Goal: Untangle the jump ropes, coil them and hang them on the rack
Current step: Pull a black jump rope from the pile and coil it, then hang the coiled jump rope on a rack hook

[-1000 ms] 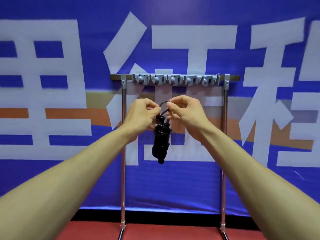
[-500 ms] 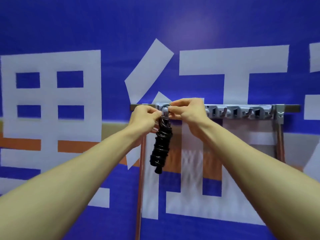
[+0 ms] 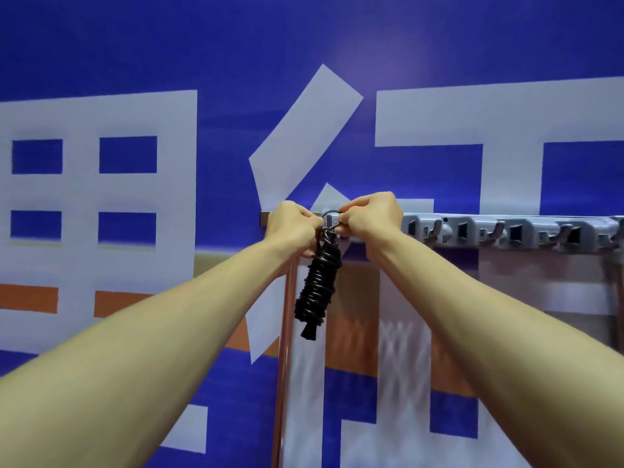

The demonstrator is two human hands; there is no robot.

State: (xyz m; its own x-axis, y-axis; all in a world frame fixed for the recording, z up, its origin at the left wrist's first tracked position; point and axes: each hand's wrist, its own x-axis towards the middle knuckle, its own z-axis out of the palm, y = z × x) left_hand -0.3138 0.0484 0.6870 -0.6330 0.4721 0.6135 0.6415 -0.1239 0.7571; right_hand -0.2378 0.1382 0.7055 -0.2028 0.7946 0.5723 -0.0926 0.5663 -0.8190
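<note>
Both hands are at the near end of the rack [image 3: 506, 231]: my left hand [image 3: 292, 228] and right hand [image 3: 369, 216] each pinch the small loop [image 3: 329, 214] on top of the coiled black jump rope [image 3: 319, 285], holding it spread against the bar. The bundle hangs at six o'clock from my knuckles, just beside the steel post [image 3: 287, 332]; bare hooks [image 3: 435, 229] run toward three o'clock. My fingers hide whether the loop has caught. If I let go too soon, the coil drops and may unwind.
</note>
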